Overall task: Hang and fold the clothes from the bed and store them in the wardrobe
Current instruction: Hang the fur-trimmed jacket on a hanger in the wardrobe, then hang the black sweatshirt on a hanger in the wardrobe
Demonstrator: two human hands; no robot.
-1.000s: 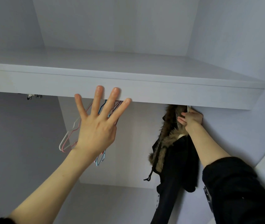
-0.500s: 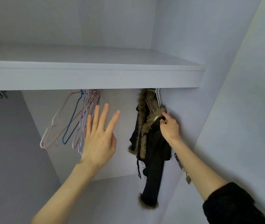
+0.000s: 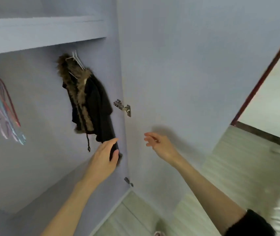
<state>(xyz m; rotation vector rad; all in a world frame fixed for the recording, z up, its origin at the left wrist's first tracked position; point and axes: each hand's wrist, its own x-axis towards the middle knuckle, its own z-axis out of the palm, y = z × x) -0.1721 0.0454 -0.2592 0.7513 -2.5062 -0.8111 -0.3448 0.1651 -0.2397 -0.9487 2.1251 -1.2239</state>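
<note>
Black, with brown fur trim, the jacket (image 3: 91, 103) hangs on a white wire hanger (image 3: 77, 61) under the wardrobe shelf (image 3: 38, 34) at upper centre-left, against the side panel. The left hand (image 3: 104, 157), centre frame, curls thumb and fingers around the jacket's dangling sleeve end (image 3: 114, 150), while the right hand (image 3: 160, 146), to its right before the open door (image 3: 178, 74), is loosely spread and holds nothing. Coloured empty hangers (image 3: 1, 113) cluster at the left edge; a metal hinge (image 3: 123, 107) sits between jacket and door.
</note>
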